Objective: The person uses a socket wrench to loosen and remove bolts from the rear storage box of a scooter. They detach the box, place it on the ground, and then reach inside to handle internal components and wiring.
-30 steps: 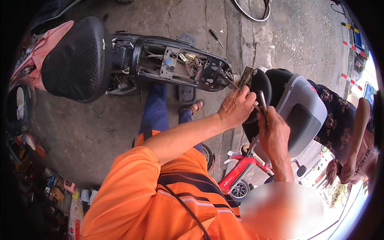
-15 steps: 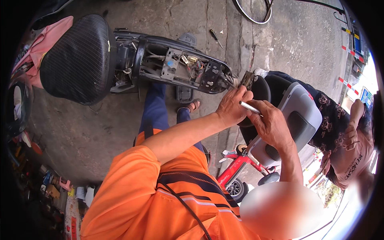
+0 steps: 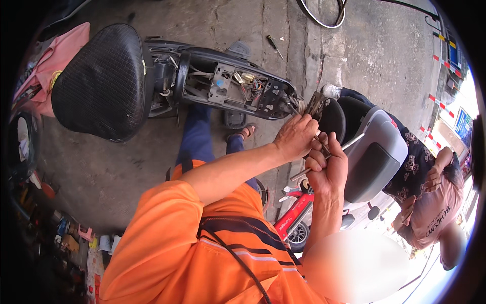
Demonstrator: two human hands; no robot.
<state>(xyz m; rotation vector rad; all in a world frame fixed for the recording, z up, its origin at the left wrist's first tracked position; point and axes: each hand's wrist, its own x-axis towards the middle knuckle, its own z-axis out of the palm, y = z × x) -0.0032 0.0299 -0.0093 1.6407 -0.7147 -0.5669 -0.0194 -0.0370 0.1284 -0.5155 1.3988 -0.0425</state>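
My left hand (image 3: 296,136) is closed on a metal tool (image 3: 289,107) at the front end of the scooter's stripped frame (image 3: 244,93), beside a dark metal fitting (image 3: 315,105); what exactly the tool is I cannot make out. My right hand (image 3: 326,164), turned palm up just right of it, has its fingers curled round a long steel rod (image 3: 354,139) lying diagonally. The frame shows exposed wires and plates. Just beyond my hands are a black seat (image 3: 332,121) and a grey-and-black box (image 3: 372,169).
A large black saddle (image 3: 101,81) and pink cloth (image 3: 50,76) lie left. A screwdriver (image 3: 274,46) and wheel rim (image 3: 339,23) lie on the concrete floor (image 3: 374,50). A co-worker or bystander (image 3: 433,202) stands right, near a red bike (image 3: 293,215). Assorted items (image 3: 73,238) crowd the lower left.
My right hand has rolled over to palm up, swinging the rod from upright to diagonal. My left hand stays at the fitting. The other person's arms have moved downward.
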